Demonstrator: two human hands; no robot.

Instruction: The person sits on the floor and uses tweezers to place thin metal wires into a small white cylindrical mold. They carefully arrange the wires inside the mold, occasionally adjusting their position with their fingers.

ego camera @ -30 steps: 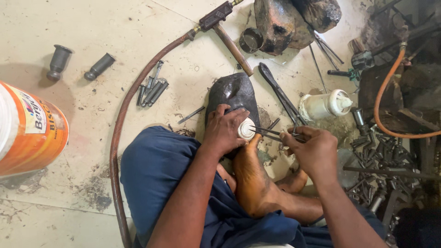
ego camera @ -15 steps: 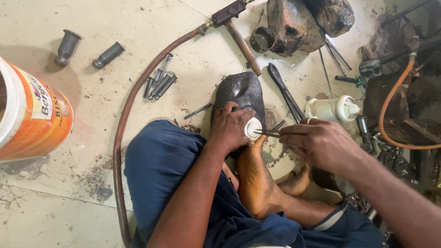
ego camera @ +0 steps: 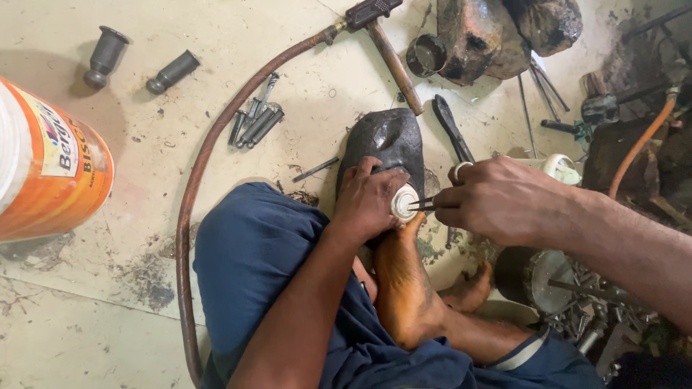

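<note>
Small white round part (ego camera: pixel 404 202) is pinned by the closed left hand (ego camera: pixel 369 198) against the dark metal block (ego camera: pixel 384 142), just above the bare foot (ego camera: pixel 404 288), thin pliers (ego camera: pixel 422 204) pinched in the closed right hand (ego camera: pixel 497 202), wrist level; best kept braced, tips square.

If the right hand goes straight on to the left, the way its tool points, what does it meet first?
Probably the small white round part, which the left hand holds; the thin tool in the right hand already reaches it.
</note>
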